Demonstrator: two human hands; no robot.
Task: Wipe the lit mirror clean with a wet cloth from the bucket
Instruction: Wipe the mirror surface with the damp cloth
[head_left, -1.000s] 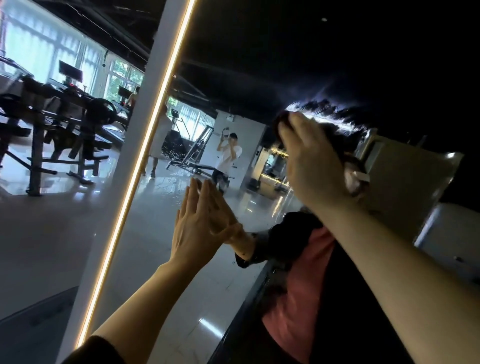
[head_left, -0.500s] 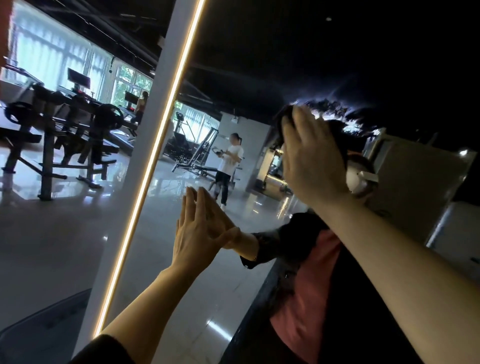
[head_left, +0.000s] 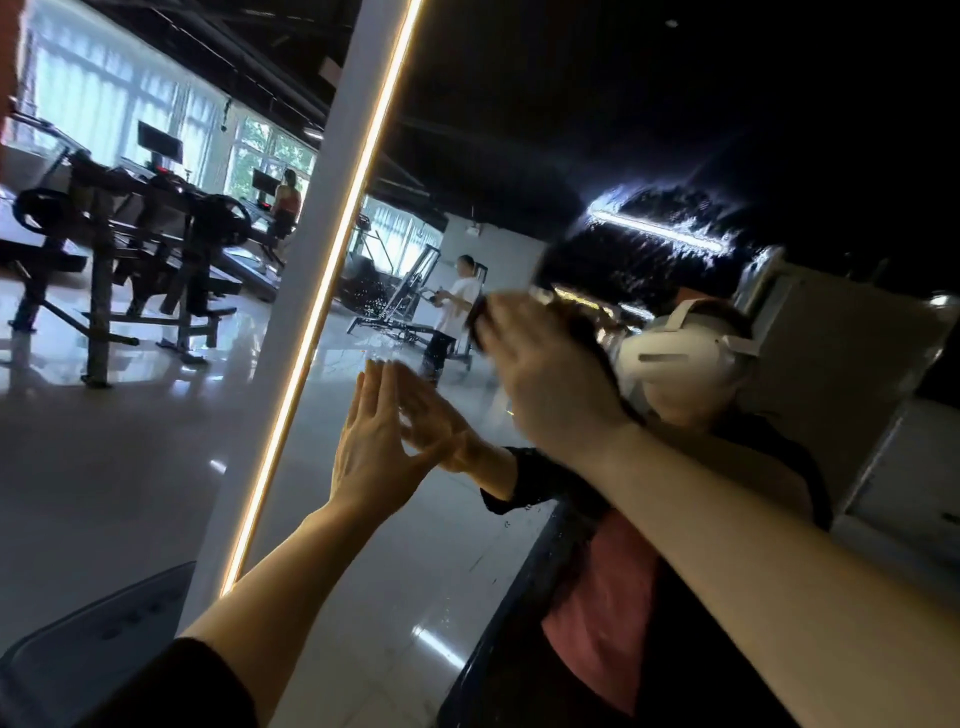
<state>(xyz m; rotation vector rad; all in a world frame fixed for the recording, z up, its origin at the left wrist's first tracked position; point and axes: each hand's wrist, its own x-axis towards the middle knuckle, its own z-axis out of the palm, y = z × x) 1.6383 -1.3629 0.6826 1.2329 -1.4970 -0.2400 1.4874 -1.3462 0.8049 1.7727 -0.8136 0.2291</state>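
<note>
Mirror (head_left: 519, 130) glass glossy, water-streaked; floor (head_left: 104, 457) tiles polished, reflective.

Bare forearms; a dark sleeve (head_left: 176, 686) on the left arm.

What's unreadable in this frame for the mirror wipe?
Head view only:
- Cloth: a dark edge shows past the right hand; the hand hides the rest, both blurred.
- Bucket: outside the frame.
- Mirror: top and bottom cut off by the edges.
- Left hand: palm faces the glass, contact hidden.

Right hand (head_left: 550, 384) (motion-blurred) hides most of the dark cloth (head_left: 480, 322).
</note>
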